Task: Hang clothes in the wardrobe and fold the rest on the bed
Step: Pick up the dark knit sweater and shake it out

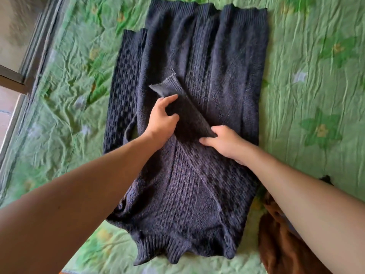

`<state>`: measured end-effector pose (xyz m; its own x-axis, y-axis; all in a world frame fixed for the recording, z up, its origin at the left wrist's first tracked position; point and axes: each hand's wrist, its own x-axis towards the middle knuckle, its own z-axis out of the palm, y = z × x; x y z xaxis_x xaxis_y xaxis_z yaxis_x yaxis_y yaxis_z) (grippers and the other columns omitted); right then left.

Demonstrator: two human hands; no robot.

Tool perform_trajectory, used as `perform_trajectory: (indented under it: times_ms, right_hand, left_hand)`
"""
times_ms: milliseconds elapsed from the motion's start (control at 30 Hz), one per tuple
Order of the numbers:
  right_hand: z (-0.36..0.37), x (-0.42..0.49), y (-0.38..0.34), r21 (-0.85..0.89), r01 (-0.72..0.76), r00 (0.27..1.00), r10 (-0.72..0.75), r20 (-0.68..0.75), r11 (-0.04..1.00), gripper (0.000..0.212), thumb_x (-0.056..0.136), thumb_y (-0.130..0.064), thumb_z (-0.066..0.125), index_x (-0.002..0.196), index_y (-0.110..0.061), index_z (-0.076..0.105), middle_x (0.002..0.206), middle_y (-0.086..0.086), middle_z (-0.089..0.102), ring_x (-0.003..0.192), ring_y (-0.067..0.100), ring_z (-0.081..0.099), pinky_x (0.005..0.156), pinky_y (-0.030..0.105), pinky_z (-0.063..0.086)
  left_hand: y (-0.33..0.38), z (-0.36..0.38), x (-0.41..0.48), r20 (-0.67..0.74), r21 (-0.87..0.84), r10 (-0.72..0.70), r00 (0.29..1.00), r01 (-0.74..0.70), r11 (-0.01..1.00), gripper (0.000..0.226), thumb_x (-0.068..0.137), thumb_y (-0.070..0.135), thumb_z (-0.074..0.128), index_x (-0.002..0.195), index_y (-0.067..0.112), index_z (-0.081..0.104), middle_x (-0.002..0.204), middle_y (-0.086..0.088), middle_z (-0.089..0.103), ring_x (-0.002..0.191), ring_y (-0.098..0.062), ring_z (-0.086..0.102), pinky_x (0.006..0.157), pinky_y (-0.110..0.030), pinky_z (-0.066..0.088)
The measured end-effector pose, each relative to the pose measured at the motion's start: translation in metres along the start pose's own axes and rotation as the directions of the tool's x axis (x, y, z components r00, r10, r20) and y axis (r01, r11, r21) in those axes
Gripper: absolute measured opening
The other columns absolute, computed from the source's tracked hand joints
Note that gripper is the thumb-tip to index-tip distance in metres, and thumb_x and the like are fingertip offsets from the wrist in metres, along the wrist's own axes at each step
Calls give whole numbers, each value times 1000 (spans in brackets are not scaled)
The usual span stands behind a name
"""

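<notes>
A dark navy knit sweater (207, 56) lies flat on the green bed sheet (308, 76), its ribbed hem far from me and its collar near me. One sleeve (189, 113) is folded diagonally across the body, cuff pointing up-left. My left hand (162, 119) rests on the left edge of that sleeve, fingers loosely curved against the knit. My right hand (223, 141) pinches the sleeve's lower right edge between thumb and fingers. The other sleeve lies straight along the sweater's left side.
A brown garment (280, 244) lies crumpled on the bed at the lower right, under my right forearm. The bed's left edge runs beside a window frame (25, 62) and floor. Wrinkled green sheet surrounds the sweater on the right and left.
</notes>
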<state>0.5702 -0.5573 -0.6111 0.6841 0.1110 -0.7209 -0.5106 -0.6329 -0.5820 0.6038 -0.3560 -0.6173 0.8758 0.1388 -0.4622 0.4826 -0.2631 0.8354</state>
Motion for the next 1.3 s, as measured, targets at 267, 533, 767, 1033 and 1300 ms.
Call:
perform_trajectory:
  times_ms: [267,533,767,1033,1300]
  right_hand:
    - [-46,-32,37,308,27,987,24,-159,951,47,78,-69,66,98,-27,73,92,-10,72,93,24,68,91,38,50]
    - [-44,-44,75,34,-279,960,277,46,960,81,96,-45,65,159,-12,26,135,6,55,116,25,57,83,35,52]
    - [-32,-71,86,-103,-218,974,222,34,971,78,100,-34,61,160,-9,17,166,9,22,151,28,26,119,40,24]
    - [-8,-102,94,-299,-115,970,43,-239,947,81,102,-27,56,161,-20,1,133,19,54,113,41,59,89,45,51]
    - [41,-107,105,-868,162,938,-345,-12,469,81,101,-59,38,162,-21,1,169,7,-11,155,28,-11,124,56,0]
  left_hand:
    - [120,55,49,240,64,199,950,-220,973,76,84,-7,56,151,26,44,144,1,50,73,-6,66,73,-26,59]
    - [42,70,-20,296,484,22,955,-170,859,49,97,23,62,142,27,44,133,-9,51,87,-16,61,66,-31,56]
    - [-65,67,-180,326,413,-128,937,-19,911,40,84,23,74,113,28,48,93,7,61,80,-20,60,81,-35,52]
    - [-95,77,-228,216,516,-217,952,77,853,34,88,22,69,110,21,43,86,2,62,86,-27,63,71,-33,43]
    - [-94,38,-211,291,657,17,956,-213,724,44,93,34,60,133,29,42,103,4,64,94,-24,64,77,-38,53]
